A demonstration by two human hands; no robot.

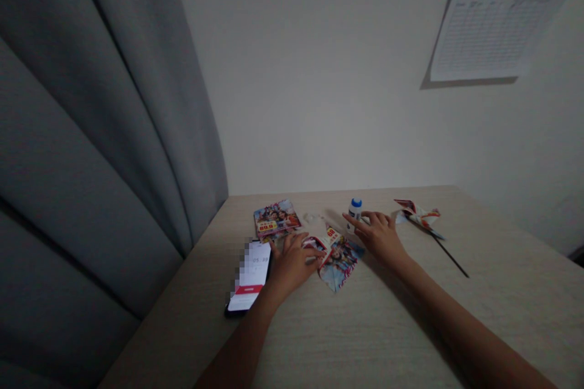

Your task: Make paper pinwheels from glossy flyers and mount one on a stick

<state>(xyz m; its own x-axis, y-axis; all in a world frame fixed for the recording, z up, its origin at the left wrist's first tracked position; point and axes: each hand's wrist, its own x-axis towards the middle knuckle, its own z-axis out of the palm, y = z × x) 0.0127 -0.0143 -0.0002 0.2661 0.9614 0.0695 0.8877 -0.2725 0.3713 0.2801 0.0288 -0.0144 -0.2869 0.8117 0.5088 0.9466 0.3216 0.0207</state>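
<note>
My left hand [294, 261] lies with its fingers spread, its thumb side on a colourful printed paper [339, 260]. This paper is cut and partly folded, with some corners bent toward its middle. Around a small white glue bottle [354, 209] with a blue cap, my right hand [381, 238] has its fingers apart. One finger stretches across the front of the bottle, which stands upright on the table beyond the paper. Whether that finger touches the bottle I cannot tell.
A phone [250, 276] with a lit timer screen lies left of my left hand. Behind it is a stack of printed papers [276, 217]. A paper pinwheel [418, 214] on a dark stick lies to the right. A grey curtain [150, 109] borders the table [319, 340] on the left.
</note>
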